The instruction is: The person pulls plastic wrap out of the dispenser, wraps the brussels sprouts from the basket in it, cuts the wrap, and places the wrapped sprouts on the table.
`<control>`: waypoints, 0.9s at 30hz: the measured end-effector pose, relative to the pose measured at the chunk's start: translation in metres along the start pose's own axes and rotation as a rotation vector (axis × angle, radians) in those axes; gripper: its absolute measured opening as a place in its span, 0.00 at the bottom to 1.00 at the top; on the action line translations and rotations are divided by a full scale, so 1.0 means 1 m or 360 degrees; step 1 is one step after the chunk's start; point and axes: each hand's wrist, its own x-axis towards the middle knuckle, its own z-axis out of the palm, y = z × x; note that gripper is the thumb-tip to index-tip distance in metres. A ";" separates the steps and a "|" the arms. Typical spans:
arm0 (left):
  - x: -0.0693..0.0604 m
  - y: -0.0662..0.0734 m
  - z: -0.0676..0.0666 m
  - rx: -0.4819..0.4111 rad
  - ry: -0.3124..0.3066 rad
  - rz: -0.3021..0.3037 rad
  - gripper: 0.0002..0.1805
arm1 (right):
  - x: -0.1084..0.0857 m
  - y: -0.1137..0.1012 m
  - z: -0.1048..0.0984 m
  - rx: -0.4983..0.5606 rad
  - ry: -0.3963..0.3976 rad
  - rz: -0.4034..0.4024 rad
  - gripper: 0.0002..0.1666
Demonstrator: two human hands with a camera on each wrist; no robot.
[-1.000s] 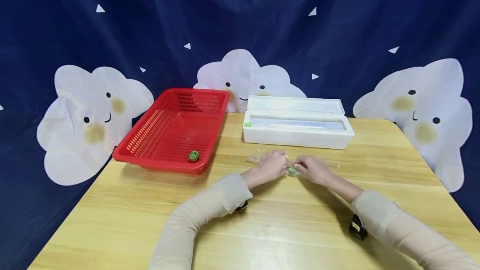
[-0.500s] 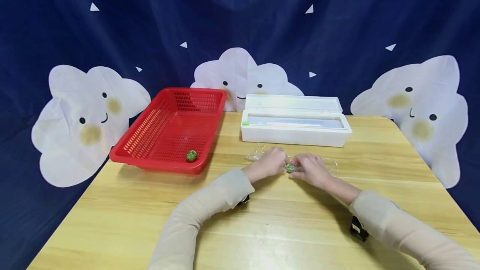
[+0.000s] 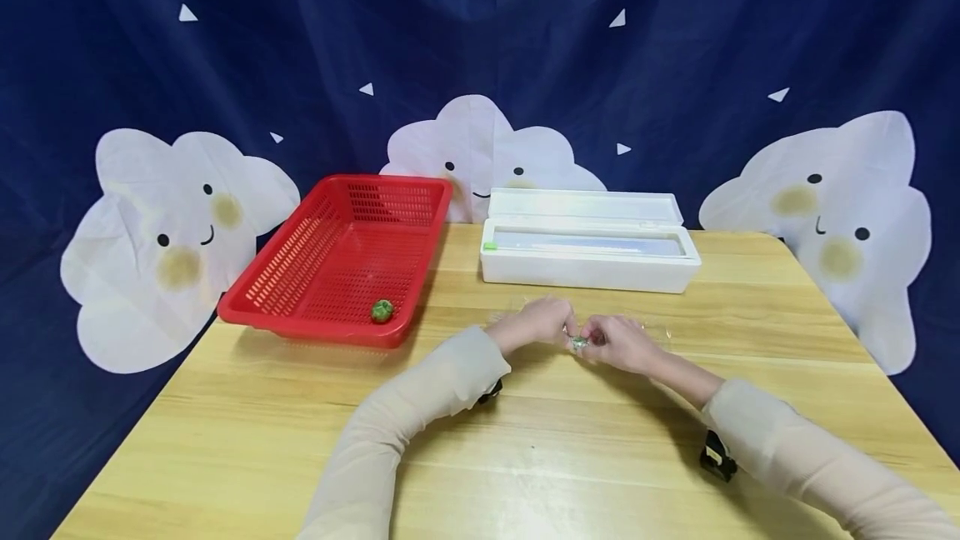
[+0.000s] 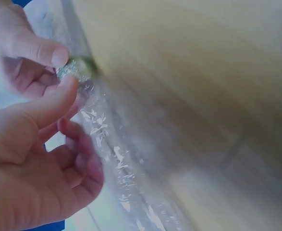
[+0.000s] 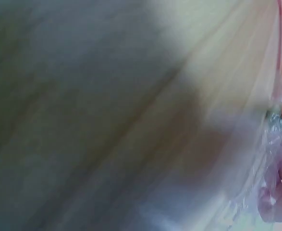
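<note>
Clear plastic film (image 4: 126, 178) wraps a small green vegetable (image 4: 85, 67), whose exact kind is hard to tell through the crinkles. In the head view the wrapped vegetable (image 3: 579, 342) is just above the table between both hands. My left hand (image 3: 546, 321) pinches the film at its left side, thumb on the wrapping and the other fingers curled. From the right, my right hand (image 3: 622, 344) pinches the same bundle, its thumb pressed against the green part. The right wrist view is mostly blurred, with the film-covered vegetable (image 5: 275, 120) and some fingers at its right edge.
A red plastic basket (image 3: 300, 325) at the left holds one small round green vegetable (image 3: 382, 311). Behind the hands stands a long white box (image 3: 592, 272) with its lid up and a green slider at its left end. The wooden table (image 3: 480, 457) spreads in front.
The fingertips of both hands have come together round the wrapped vegetable, and less of its green shows. Basket and box have not moved; the head view has shifted slightly.
</note>
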 end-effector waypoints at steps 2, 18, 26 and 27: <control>-0.002 0.000 -0.002 -0.0043 -0.0096 0.0040 0.01 | -0.001 0.000 -0.001 0.0055 -0.0059 -0.0017 0.07; -0.023 0.009 0.002 0.0154 0.0169 0.0145 0.15 | -0.004 0.005 -0.005 0.0091 -0.0049 -0.0047 0.12; -0.022 0.006 0.005 0.0207 0.0112 0.0035 0.19 | -0.018 0.000 0.006 -0.0460 0.0265 -0.0196 0.18; -0.021 0.005 0.005 0.0197 0.0108 0.0023 0.19 | -0.018 -0.002 0.006 -0.0473 0.0259 -0.0169 0.18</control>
